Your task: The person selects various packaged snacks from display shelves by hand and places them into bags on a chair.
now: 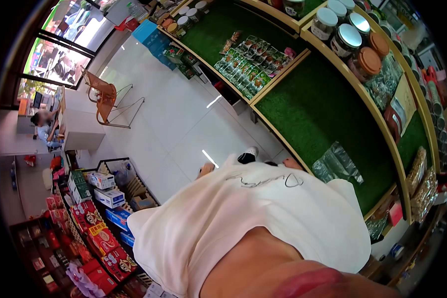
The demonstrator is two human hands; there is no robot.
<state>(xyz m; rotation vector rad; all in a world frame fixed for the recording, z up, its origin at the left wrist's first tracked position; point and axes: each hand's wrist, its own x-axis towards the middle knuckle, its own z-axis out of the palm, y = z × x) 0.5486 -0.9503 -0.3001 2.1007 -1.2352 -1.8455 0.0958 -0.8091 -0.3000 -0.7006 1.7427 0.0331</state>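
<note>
My left hand shows only in part past the left edge of my white shirt, low over the tiled floor. My right hand is just beyond the shirt on the other side, close to the wooden edge of the green-topped display counter. Both are small in the head view, and their fingers are too unclear to read. I see nothing in either one. A crumpled clear plastic bag lies on the green surface, to the right of my right hand.
Green snack packets lie on the counter, with lidded jars on a raised shelf. A chair stands on the floor. Stacked boxes and red packages fill racks at left. A person sits at a desk.
</note>
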